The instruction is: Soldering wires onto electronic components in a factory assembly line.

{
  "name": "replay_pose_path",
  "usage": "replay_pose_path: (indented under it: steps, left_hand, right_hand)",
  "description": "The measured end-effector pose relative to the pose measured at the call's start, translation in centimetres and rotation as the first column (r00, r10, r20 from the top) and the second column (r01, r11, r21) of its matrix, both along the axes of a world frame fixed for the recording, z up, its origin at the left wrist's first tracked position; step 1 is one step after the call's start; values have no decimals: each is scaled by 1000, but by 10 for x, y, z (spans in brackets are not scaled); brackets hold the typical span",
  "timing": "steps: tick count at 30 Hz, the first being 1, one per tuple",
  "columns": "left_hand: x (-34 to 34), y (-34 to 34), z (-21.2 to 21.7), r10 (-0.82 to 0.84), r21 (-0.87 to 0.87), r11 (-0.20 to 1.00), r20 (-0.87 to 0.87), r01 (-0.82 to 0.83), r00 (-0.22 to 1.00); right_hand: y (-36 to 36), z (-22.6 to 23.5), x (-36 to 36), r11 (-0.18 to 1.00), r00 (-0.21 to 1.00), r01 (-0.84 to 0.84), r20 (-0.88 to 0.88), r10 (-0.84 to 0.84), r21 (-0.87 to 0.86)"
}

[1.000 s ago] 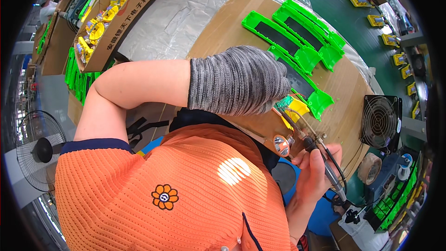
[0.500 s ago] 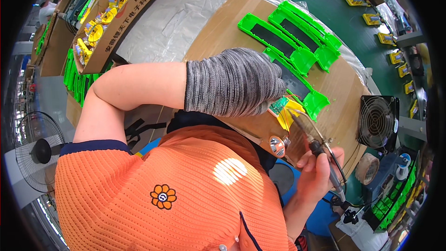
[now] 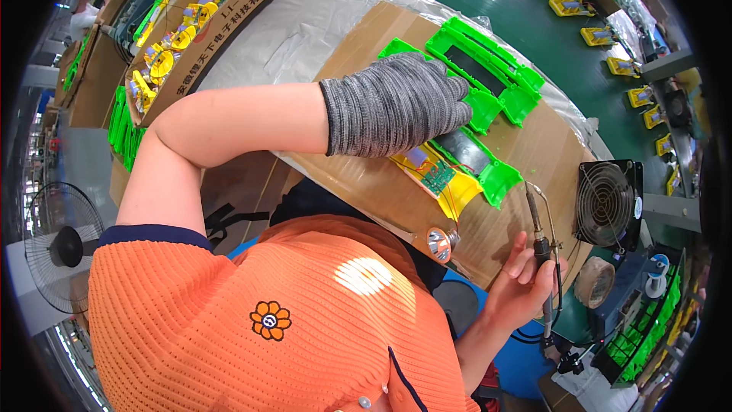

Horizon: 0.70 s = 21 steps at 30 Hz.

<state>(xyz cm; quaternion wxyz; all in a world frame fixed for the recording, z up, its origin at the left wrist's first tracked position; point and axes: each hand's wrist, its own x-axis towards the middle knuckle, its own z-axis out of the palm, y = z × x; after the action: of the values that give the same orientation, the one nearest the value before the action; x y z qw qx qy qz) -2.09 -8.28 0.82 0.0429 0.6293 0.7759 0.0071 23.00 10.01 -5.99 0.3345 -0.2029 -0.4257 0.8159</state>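
Note:
My left hand (image 3: 400, 105), in a grey knit glove, is closed above the green plastic housings (image 3: 499, 185). Its fingertips are turned down and hidden, so what they hold cannot be made out. Below it lies a yellow plastic shell (image 3: 462, 188) with a green circuit board (image 3: 438, 176), thin wires and a bluish cylinder (image 3: 417, 156). A round lamp reflector (image 3: 438, 245) sits at the near edge of the cardboard, wired to that shell. My bare right hand (image 3: 521, 284) grips a soldering iron (image 3: 542, 248), its tip pointing away from me, apart from the board.
A cardboard sheet (image 3: 358, 191) covers the work surface. At the right stand a square black fan (image 3: 608, 204) and a roll of tape (image 3: 594, 282). A carton (image 3: 252, 11) of yellow parts is at the far left, with a round fan (image 3: 65, 248) nearer.
My left hand has moved up and away from the circuit board, uncovering more of the yellow shell. The soldering iron has drawn back to the right, off the board. The reflector has shifted slightly left.

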Motion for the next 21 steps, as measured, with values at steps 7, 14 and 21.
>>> replay_pose_path:
  steps: [7,14,21]
  left_hand:
    - [1,-15,19,-184,58,979,-162,196,969]
    - [15,-61,-20,-211,64,977,195,202,958]
    - [-144,8,14,38,299,954,-55,-19,998]
  right_hand:
    - [1,-1,1,999,994,20,-111,-23,-30]
    - [-4,2,0,983,982,108,-138,-129,-145]
    - [-6,3,1,979,983,161,-70,-170,-123]
